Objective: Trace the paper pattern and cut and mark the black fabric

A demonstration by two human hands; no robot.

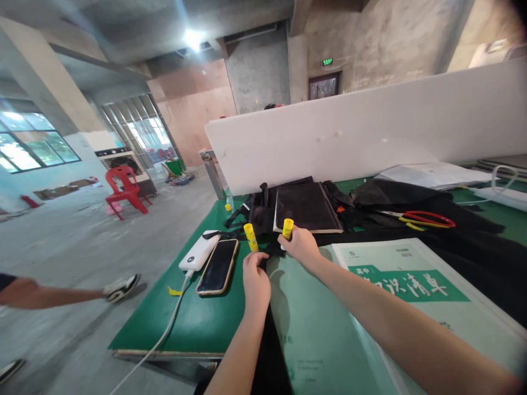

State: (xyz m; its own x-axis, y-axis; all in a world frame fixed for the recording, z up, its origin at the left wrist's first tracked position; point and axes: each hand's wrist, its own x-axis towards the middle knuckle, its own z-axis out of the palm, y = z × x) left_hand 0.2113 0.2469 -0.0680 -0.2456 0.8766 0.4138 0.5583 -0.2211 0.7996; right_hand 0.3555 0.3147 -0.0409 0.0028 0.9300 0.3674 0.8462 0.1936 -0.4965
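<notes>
My right hand [303, 248] is closed around a yellow glue stick [287, 227], held upright with its lower end against a small black fabric piece [275, 250]. My left hand [257, 280] has its fingers pinched together at the left edge of that black piece; the fingertips are partly hidden. Just beyond the left fingers, a second yellow tube [250, 237], like a glue stick or its cap, stands slightly tilted. Beneath my hands lies a pale green book [304, 312] with black cloth along its left side.
On the green table [164, 329] lie a phone [218, 267], a white power bank [200, 250] with a cable, a black-covered book [307, 207], red-handled scissors [428, 219] and another green-white book [407, 285]. A white panel [354, 131] stands behind. Someone's leg [53, 292] shows at left.
</notes>
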